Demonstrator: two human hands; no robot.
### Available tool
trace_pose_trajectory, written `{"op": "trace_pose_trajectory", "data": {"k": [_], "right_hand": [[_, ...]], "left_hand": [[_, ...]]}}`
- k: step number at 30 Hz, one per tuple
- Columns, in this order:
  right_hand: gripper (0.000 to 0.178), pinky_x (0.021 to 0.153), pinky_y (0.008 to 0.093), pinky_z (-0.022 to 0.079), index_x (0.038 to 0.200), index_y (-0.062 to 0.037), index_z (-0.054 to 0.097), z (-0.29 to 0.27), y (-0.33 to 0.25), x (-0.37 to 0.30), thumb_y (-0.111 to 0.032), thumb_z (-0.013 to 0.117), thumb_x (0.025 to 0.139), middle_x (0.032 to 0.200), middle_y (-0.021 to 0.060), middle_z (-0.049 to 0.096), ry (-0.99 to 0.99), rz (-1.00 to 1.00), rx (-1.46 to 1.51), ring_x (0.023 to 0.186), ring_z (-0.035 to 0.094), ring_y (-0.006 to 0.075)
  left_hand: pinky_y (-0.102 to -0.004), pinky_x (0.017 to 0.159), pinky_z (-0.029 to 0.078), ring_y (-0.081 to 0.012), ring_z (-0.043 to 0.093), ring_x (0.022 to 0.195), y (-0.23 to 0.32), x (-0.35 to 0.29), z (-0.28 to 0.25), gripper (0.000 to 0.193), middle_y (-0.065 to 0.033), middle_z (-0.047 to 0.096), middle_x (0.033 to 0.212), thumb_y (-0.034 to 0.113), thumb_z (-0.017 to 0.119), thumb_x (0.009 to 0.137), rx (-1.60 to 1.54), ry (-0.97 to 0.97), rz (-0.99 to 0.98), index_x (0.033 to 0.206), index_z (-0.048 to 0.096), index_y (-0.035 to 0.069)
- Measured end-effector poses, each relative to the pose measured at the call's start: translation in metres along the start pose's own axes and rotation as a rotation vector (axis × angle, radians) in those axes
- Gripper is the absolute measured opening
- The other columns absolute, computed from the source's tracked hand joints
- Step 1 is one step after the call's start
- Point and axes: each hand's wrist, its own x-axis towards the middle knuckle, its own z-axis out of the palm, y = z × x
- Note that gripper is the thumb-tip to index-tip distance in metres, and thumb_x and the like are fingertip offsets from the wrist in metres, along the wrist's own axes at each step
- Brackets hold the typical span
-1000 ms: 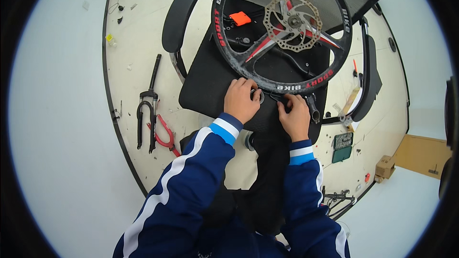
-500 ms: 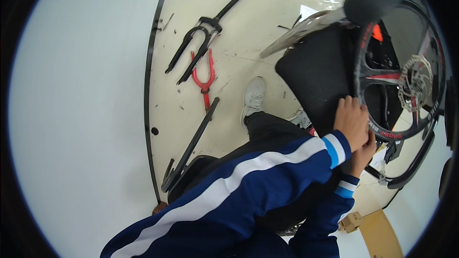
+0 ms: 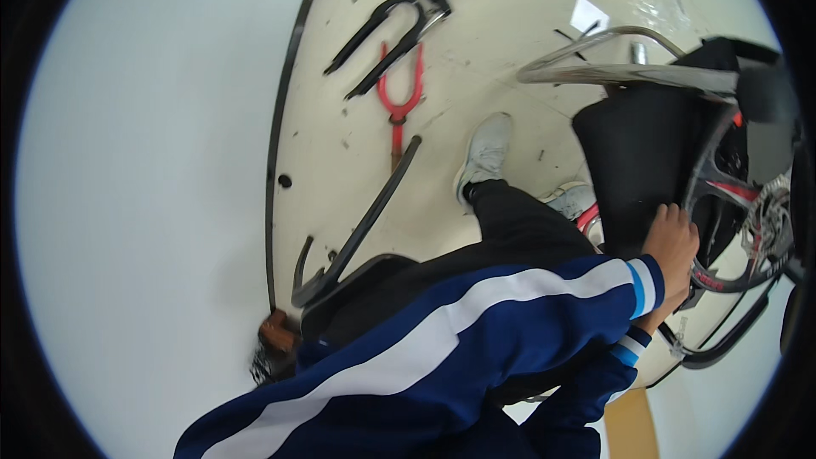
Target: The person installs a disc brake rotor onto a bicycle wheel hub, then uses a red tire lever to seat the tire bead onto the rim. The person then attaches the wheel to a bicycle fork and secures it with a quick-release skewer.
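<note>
A black mag-style bicycle wheel (image 3: pixel 722 285) with red markings and a metal brake disc (image 3: pixel 767 217) stands at the right edge, partly cut off by the rim of the picture. At its near left rim my left hand (image 3: pixel 673 246) is closed, fingers bent against the rim beside a black chair seat (image 3: pixel 633 161). My right hand (image 3: pixel 665 313) is just below, close to the lower rim. Its fingers are mostly hidden behind my left hand and cuff.
A black suspension fork (image 3: pixel 438 4) and a red fork (image 3: pixel 398 106) lie on the floor ahead. A chair armrest (image 3: pixel 365 221) rises at my left. Chrome chair tubing (image 3: pixel 629 74) arches beyond the black seat. A white wall (image 3: pixel 153 187) bounds the left side.
The view has swung left, so the floor things sit further right and higher. The wheel and both hands have shifted toward the right edge. My left hand remains at the wheel's rim.
</note>
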Motion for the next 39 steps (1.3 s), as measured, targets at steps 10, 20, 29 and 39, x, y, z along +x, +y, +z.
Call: {"op": "trace_pose_trajectory", "data": {"k": [10,20,29,39], "right_hand": [[0.032,0.082,0.0321,0.048,0.11,0.0023,0.057,0.01,-0.066,0.018,-0.015,0.061,0.083,0.107,0.0139,0.064,-0.085,-0.188,-0.43,0.095,0.062,0.0231],[0.02,0.08,0.0318,0.051,0.102,-0.0023,0.059,0.021,-0.141,0.039,-0.012,0.057,0.084,0.102,0.0107,0.064,-0.301,-0.513,-1.19,0.093,0.063,0.0225],[0.012,0.077,0.0315,0.053,0.095,-0.0065,0.06,0.027,-0.175,0.053,-0.01,0.053,0.085,0.097,0.0079,0.064,-0.362,-0.701,-1.375,0.092,0.064,0.0219],[0.011,0.076,0.0307,0.054,0.092,-0.0096,0.06,0.036,-0.213,0.044,-0.009,0.051,0.086,0.095,0.006,0.063,-0.363,-0.729,-1.415,0.091,0.064,0.0209]], "left_hand": [[-0.0342,0.075,0.037,-0.0249,0.052,0.084,-0.004,0.002,0.005,0.032,-0.0146,0.059,0.082,0.022,0.068,0.058,-0.073,0.051,0.007,0.078,0.066,-0.002],[-0.0332,0.073,0.038,-0.0241,0.052,0.083,0.001,0.002,0.01,0.028,-0.0138,0.059,0.082,0.019,0.068,0.055,-0.1,0.11,-0.003,0.075,0.065,-0.001],[-0.0328,0.072,0.038,-0.0234,0.052,0.083,-0.005,0.004,0.002,0.027,-0.013,0.059,0.082,0.017,0.068,0.056,-0.073,0.064,-0.035,0.076,0.067,-0.001],[-0.0334,0.073,0.038,-0.0242,0.053,0.083,-0.011,0.009,-0.005,0.028,-0.0136,0.06,0.083,0.019,0.068,0.057,-0.082,0.13,-0.051,0.077,0.067,-0.001]]}}
